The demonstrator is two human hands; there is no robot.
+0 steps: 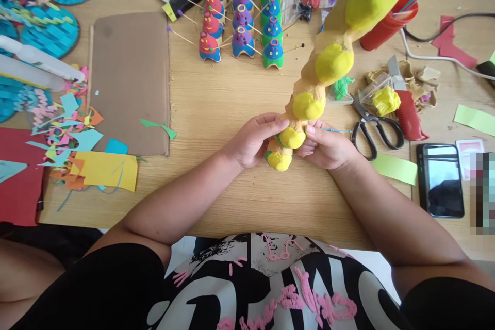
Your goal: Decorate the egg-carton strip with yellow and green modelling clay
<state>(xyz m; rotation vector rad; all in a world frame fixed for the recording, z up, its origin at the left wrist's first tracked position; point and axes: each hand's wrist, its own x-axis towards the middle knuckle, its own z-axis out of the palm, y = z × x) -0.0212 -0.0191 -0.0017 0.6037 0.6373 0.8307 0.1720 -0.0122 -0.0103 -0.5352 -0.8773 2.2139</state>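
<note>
A long bumpy strip (308, 106) of tan, egg-carton-like cups with yellow clay on top rises from between my hands toward the upper right. Its near end carries some green along the edge. My left hand (257, 139) grips the strip's left side near that end, thumb on top. On the opposite side my right hand (327, 143) pinches it, with its other fingers curled beneath. A thin blue stick (336, 130) shows beside my right hand, pointing right. The undersides of the strip and of the fingers are hidden.
Red, purple and green caterpillar figures (242, 20) stand behind. Brown cardboard (129, 82) and paper scraps (104, 170) lie left. Scissors (375, 129), a red cutter (410, 116), yellow clay (385, 101), a red cup (389, 23) and a phone (441, 180) are right.
</note>
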